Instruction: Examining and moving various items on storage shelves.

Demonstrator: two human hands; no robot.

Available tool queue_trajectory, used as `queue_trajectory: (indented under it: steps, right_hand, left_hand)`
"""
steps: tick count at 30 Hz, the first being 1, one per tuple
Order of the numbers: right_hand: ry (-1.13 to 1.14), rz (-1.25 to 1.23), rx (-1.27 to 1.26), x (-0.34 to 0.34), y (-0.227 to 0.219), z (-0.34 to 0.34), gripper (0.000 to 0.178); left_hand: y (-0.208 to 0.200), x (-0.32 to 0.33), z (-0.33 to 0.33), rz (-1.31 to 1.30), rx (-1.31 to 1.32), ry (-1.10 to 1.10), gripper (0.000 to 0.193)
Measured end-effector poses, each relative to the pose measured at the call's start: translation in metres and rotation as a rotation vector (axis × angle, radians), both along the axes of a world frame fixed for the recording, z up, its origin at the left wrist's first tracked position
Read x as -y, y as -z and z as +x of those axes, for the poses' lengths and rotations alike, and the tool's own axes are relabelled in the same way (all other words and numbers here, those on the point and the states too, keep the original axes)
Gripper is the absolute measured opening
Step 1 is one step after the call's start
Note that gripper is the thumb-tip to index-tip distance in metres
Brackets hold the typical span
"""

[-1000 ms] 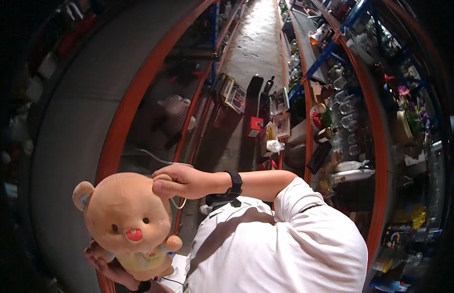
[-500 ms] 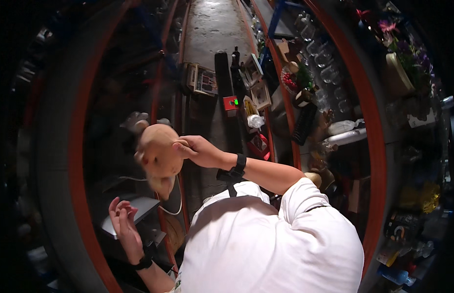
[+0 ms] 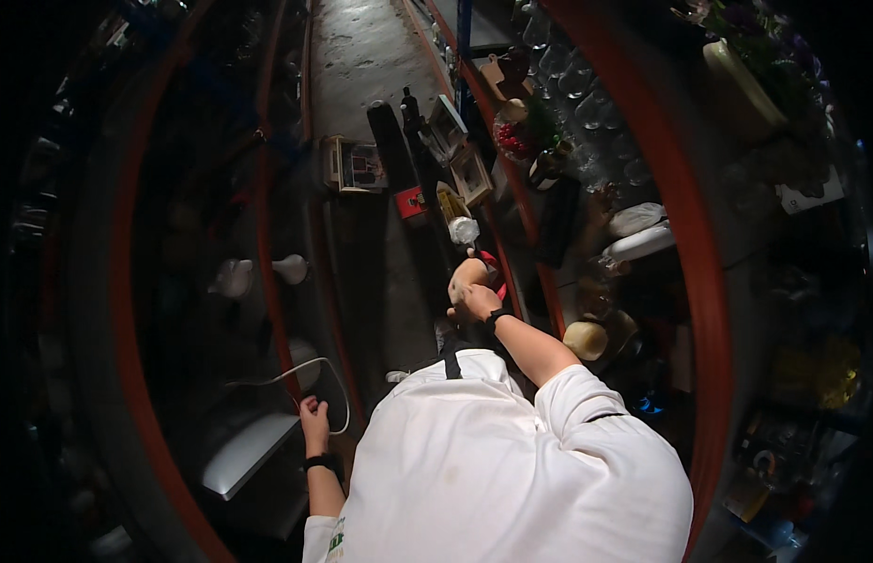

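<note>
My right hand (image 3: 481,301) is closed around a tan, rounded animal-shaped figure (image 3: 468,273), held low over the aisle in front of me. Just behind the figure lies a red item (image 3: 495,272), partly covered by it. At the left, my left hand (image 3: 314,420) is beside the orange shelf beam (image 3: 277,324), its fingers curled; whether anything is in them is hidden. A flat silver panel (image 3: 249,457) and a looped white cable (image 3: 346,399) are close to that hand.
Orange-edged shelving lines both sides. On the aisle floor stand a framed box (image 3: 357,165), a red box (image 3: 410,202), a dark bottle (image 3: 410,108), a wooden frame (image 3: 471,175) and a plastic-wrapped item (image 3: 463,230). Glassware (image 3: 575,75) and a cream rounded object (image 3: 585,341) are on the right shelf.
My right hand has carried the tan figure from the left shelf rightward and down over the aisle. My left hand has moved to the beam, its fingers now curled. The view has shifted.
</note>
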State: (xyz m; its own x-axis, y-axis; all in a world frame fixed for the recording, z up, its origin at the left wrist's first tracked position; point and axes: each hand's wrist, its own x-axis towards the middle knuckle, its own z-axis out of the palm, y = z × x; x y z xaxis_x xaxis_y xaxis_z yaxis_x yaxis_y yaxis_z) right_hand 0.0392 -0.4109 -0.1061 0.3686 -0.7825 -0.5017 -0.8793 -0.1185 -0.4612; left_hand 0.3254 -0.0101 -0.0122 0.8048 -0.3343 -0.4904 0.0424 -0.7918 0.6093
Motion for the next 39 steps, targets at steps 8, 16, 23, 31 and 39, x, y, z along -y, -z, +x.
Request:
queue_trajectory:
  steps: [8,16,23,31,39]
  right_hand:
    - [0.094,0.165,-0.177,0.014,0.037,-0.072,0.041]
    - [0.116,0.274,-0.174,0.013,0.077,-0.092,0.044]
    - [0.055,0.162,-0.24,-0.008,0.077,-0.112,0.037]
    - [0.235,0.199,-0.31,-0.006,0.053,-0.115,0.035]
    - [0.102,0.201,-0.283,0.0,0.046,-0.108,0.034]
  left_hand:
    - [0.019,-0.052,-0.057,0.155,-0.285,-0.023,0.032]
    - [0.01,-0.056,-0.056,0.164,-0.391,-0.088,0.027]
    - [0.024,-0.001,-0.013,0.227,-0.343,0.091,0.026]
    - [0.037,0.042,0.004,0.012,-0.338,0.045,0.025]
    - [0.031,0.01,-0.01,0.111,-0.408,0.012,0.025]
